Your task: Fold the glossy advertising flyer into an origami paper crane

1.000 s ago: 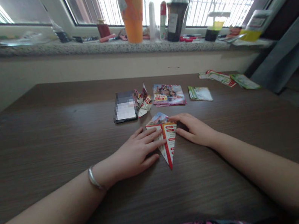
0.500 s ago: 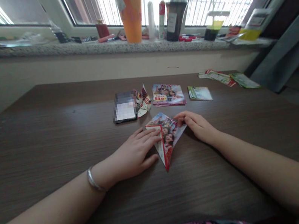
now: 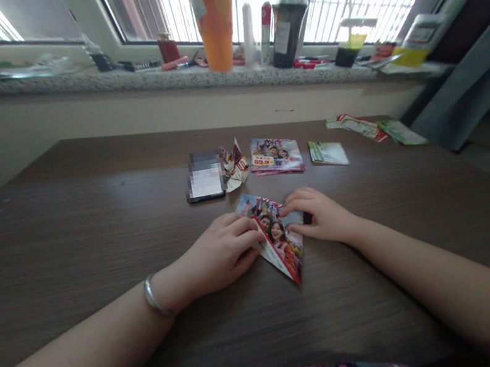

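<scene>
A printed paper flyer [image 3: 279,237], partly folded, lies on the table between my two hands. It shows a colourful photo of people, and a pale flap with a red border is turned over along its lower left side. One corner points down toward me. My left hand [image 3: 235,244], with a silver bangle at the wrist, holds the flap side, its fingertips curled on the red border. On the opposite side, my right hand [image 3: 316,214] has its bent fingers and thumb on the flyer's right edge. The fingers cover part of both edges.
Behind the flyer stand a phone [image 3: 205,177] with a blurred screen, a folded paper piece [image 3: 236,169], a flyer stack [image 3: 276,155] and a small green-white card pile [image 3: 328,153]. Paper strips [image 3: 363,127] lie at the far right. Cups and bottles line the windowsill [image 3: 189,75].
The flyer has turned, its pointed lower corner swinging to the right and slightly closer to me. My right hand has shifted its fingers and thumb along the right edge; my left fingers have curled.
</scene>
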`<state>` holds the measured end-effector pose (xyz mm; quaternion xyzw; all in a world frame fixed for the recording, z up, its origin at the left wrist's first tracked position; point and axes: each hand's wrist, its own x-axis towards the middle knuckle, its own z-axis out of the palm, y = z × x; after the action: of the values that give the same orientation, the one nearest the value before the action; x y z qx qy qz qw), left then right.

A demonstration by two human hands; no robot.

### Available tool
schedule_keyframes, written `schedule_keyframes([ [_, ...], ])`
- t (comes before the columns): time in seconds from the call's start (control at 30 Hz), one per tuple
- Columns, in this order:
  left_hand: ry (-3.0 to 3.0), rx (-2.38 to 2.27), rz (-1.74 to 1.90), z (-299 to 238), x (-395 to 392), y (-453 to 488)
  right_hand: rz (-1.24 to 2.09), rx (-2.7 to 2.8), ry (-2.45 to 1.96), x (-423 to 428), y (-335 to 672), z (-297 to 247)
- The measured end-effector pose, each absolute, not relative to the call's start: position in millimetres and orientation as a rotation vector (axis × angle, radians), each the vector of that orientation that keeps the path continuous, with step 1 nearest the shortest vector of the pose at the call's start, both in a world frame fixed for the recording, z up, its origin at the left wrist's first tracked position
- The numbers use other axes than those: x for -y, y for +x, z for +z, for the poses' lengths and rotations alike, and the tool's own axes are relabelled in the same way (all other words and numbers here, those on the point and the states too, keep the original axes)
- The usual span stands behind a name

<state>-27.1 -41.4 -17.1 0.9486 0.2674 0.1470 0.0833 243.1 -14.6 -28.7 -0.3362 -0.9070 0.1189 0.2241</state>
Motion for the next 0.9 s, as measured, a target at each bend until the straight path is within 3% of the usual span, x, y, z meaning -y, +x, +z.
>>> schedule_keyframes([
  [0.4,2.663,-1.122,0.381,-21.8,36.6,-30.4,0.316,2.742,-0.774,23.8,237.1,-22.9],
  [0.9,2.671,-1.011,0.492,-21.4,35.1,-30.5,0.153,2.771,-0.88,32.1,234.9,-17.1],
])
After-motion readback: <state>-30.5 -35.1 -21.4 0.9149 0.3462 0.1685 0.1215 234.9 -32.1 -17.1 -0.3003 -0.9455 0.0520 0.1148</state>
